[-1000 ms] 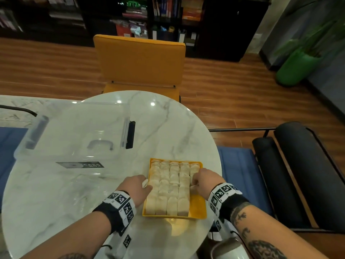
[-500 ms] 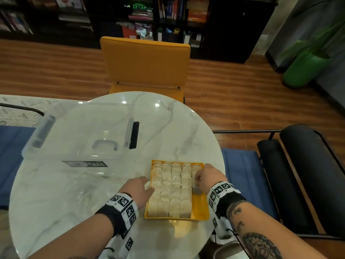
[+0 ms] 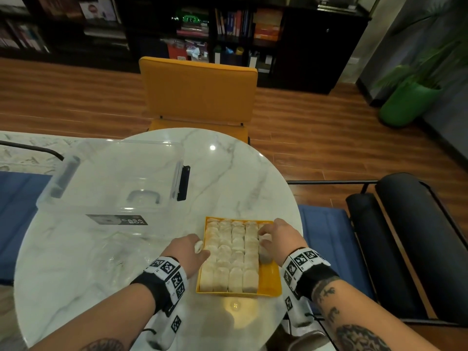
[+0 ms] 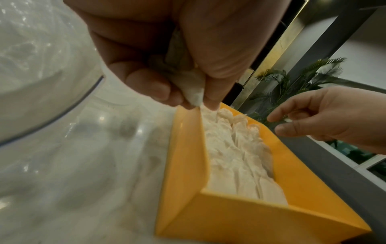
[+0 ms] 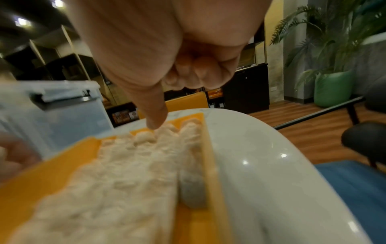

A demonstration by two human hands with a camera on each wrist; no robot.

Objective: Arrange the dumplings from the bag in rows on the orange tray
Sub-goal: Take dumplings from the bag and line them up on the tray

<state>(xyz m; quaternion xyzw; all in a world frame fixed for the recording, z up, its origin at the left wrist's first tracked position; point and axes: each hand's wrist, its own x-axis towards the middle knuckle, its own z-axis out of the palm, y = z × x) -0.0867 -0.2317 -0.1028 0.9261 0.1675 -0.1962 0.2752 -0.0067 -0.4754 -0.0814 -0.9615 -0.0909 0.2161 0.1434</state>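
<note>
The orange tray (image 3: 272, 279) on the marble table (image 3: 228, 173) holds four full columns of dumplings (image 3: 231, 252) — a fifth, at its right wall, has been extended since a second ago, leaving a bare strip nearer the person. One dumpling (image 4: 193, 90) is pinched in the left hand (image 3: 188, 250) at the tray's left edge; the right hand (image 3: 278, 239), fingers curled and forefinger out, rests over the newest ones.

Black wristbands (image 3: 162, 285) with checkered markers; tattooed forearms (image 3: 354, 333).
</note>
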